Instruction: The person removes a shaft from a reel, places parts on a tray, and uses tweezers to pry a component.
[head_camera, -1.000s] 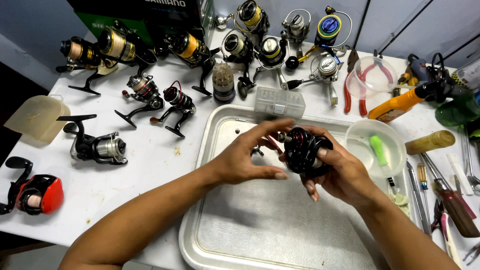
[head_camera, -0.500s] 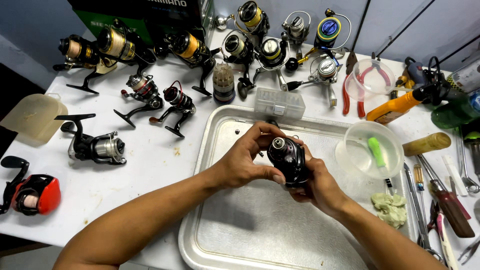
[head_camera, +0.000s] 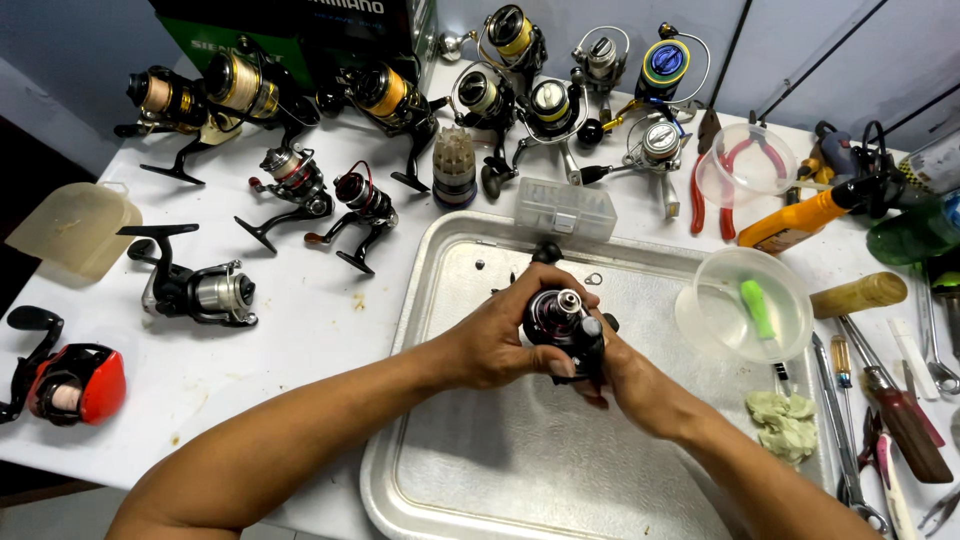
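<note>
Over the rectangular silver metal tray (head_camera: 440, 470), both hands grasp a small black fishing reel (head_camera: 562, 322): left hand (head_camera: 505, 335) wraps its side, right hand (head_camera: 620, 365) cups underneath. Tray's near half lies bare; clear round plastic bowl (head_camera: 742, 318) overlaps its right rim; white tabletop (head_camera: 300, 330) beyond is crowded.

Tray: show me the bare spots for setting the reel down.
Tray: bare metal at its near end, below the hands, and along its left side. Crowded at the right by the bowl and rag.
</note>
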